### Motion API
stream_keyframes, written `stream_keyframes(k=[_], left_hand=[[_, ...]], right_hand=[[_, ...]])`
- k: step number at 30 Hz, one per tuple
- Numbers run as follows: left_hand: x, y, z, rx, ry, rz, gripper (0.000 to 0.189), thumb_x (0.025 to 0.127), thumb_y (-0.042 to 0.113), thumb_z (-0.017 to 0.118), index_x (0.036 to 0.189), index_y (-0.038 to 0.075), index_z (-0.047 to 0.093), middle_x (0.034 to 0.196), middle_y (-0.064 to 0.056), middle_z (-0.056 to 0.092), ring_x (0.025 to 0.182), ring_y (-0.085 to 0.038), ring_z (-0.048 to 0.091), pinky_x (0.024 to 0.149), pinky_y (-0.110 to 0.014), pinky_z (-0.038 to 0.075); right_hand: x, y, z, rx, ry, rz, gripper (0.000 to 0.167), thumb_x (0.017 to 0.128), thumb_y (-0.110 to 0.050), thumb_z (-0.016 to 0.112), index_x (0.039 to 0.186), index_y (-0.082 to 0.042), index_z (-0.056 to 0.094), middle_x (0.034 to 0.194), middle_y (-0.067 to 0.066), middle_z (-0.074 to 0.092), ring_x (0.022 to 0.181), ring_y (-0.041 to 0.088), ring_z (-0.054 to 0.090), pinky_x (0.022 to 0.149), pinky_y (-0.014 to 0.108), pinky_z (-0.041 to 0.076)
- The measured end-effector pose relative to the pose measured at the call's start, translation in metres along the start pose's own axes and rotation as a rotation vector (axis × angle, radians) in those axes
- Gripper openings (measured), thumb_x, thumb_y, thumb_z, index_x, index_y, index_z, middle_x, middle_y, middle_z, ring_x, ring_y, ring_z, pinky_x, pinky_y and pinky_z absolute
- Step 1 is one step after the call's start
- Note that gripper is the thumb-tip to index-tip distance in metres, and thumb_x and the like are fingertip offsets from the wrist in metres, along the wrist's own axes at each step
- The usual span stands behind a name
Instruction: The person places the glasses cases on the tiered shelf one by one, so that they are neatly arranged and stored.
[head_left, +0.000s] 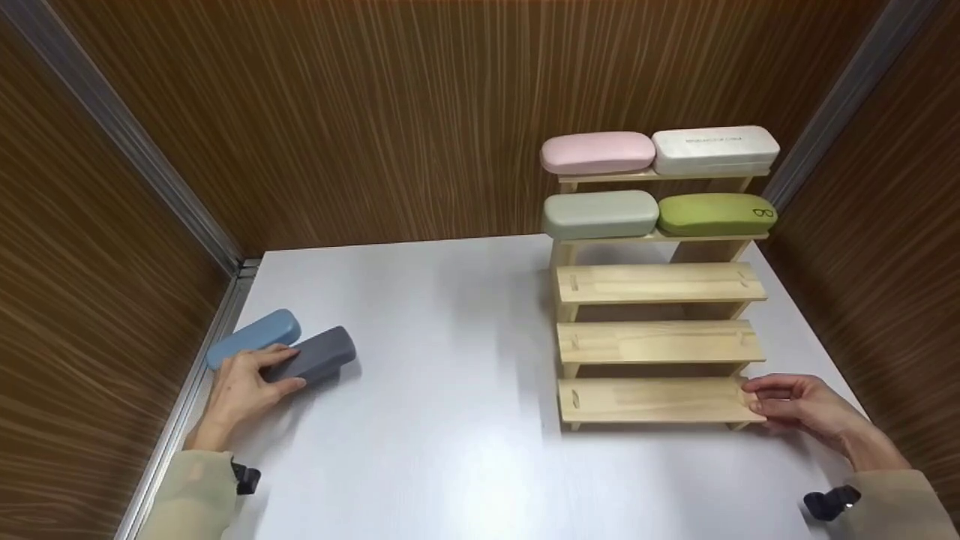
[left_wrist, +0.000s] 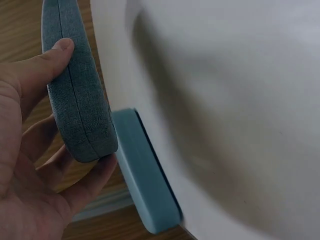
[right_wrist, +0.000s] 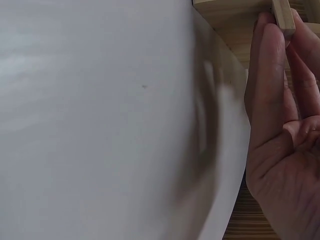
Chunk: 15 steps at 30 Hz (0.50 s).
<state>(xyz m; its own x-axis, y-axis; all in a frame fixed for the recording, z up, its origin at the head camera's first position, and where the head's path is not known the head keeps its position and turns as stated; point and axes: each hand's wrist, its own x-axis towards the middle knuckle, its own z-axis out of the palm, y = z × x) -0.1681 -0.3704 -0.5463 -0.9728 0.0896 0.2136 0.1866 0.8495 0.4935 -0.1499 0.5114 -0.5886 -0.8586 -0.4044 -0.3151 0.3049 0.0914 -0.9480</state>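
My left hand [head_left: 244,382] grips a dark grey-blue glasses case [head_left: 319,354] between thumb and fingers. In the left wrist view, that case [left_wrist: 80,105] has a cloth-like surface with a seam and is lifted off the table. A lighter blue glasses case [head_left: 259,334] lies just beside it at the table's left edge, partly hidden by my hand in the head view. Over on the right, my right hand [head_left: 814,412] pinches the right end of the lowest board of a stepped wooden rack [head_left: 660,401]. The right wrist view shows thumb and fingers on either side of the board's end [right_wrist: 284,17].
On the rack's top step sit a pink case [head_left: 598,153] and a white case [head_left: 716,150]. One step down are a pale grey-green case [head_left: 600,214] and a green case [head_left: 718,214]. The white table [head_left: 435,360] is bounded by wood-grain panels [head_left: 375,112].
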Motion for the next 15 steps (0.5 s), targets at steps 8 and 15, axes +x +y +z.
stream_keyframes(k=[8, 15], left_hand=[[0.015, 0.029, 0.001, -0.03, -0.061, -0.003, 0.052, 0.083, 0.028, 0.098, 0.131, 0.012, 0.085, 0.14, -0.024, 0.078, 0.129, -0.053, 0.074, 0.104, -0.06, 0.059], [0.028, 0.051, 0.005, -0.042, -0.075, 0.019, 0.051, 0.084, 0.027, 0.098, 0.131, 0.014, 0.085, 0.136, -0.017, 0.082, 0.124, -0.045, 0.078, 0.1, -0.055, 0.058]], right_hand=[[-0.001, 0.001, 0.002, 0.001, 0.019, -0.02, 0.044, 0.107, 0.011, 0.062, 0.123, -0.023, 0.086, 0.114, -0.012, 0.087, 0.098, 0.002, 0.081, 0.08, 0.022, 0.068], [-0.002, 0.002, 0.003, -0.007, 0.028, -0.034, 0.043, 0.106, 0.011, 0.064, 0.123, -0.022, 0.086, 0.114, -0.014, 0.086, 0.096, 0.003, 0.081, 0.078, 0.023, 0.068]])
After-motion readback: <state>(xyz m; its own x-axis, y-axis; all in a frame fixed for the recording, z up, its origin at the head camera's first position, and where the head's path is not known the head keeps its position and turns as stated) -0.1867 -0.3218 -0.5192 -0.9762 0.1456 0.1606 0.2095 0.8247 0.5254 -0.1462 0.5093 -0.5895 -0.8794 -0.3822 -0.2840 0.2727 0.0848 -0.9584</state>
